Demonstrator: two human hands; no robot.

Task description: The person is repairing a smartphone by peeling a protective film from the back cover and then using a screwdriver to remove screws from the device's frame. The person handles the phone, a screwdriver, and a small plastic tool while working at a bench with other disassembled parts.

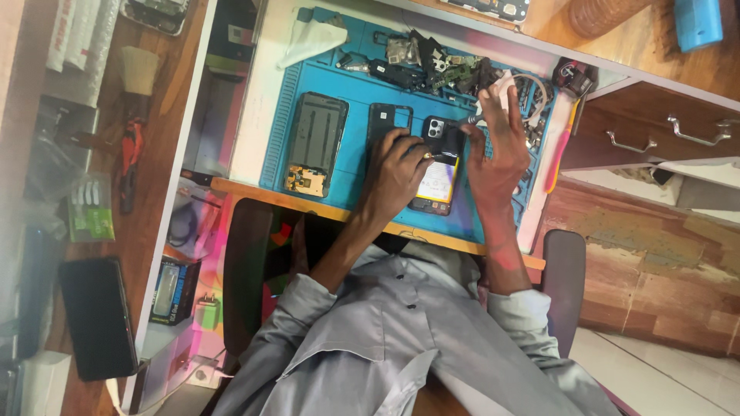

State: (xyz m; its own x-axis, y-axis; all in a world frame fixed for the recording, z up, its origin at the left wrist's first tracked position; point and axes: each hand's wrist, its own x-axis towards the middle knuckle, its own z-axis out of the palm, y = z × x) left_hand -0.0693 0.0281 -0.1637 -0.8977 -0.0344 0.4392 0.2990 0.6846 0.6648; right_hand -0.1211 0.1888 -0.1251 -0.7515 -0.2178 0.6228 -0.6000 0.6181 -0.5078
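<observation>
Grey shirt point(401, 331) and sleeves, nearest the camera; forearms reach from them over the wooden front edge of the counter point(254, 190).

Opened phone point(436, 166), back off, lying flat on the blue work mat point(354, 85), camera end away from the person; yellowish inner panel exposed, presumably laid flat so the inside can be reached from above.

Left hand point(397, 173): curled down over the phone's left edge and top, fingers pressing on it, apparently to steady it; not closed round anything that can be seen.

Right hand point(493, 150): just right of the phone, touching its upper right corner; fingers bent, pinching a thin metal tool point(468, 121) whose tip points at the phone's top; the grip itself is partly hidden.

Left of these, on the mat: a black phone back cover point(383, 121); a dark phone frame point(316, 139); a small yellow circuit board point(305, 180).

Farther back: a heap of small phone parts point(432, 65); a white cloth point(312, 38).

Right edge: a pink-handled tool point(556, 154); drawers with metal handles point(663, 135).
</observation>
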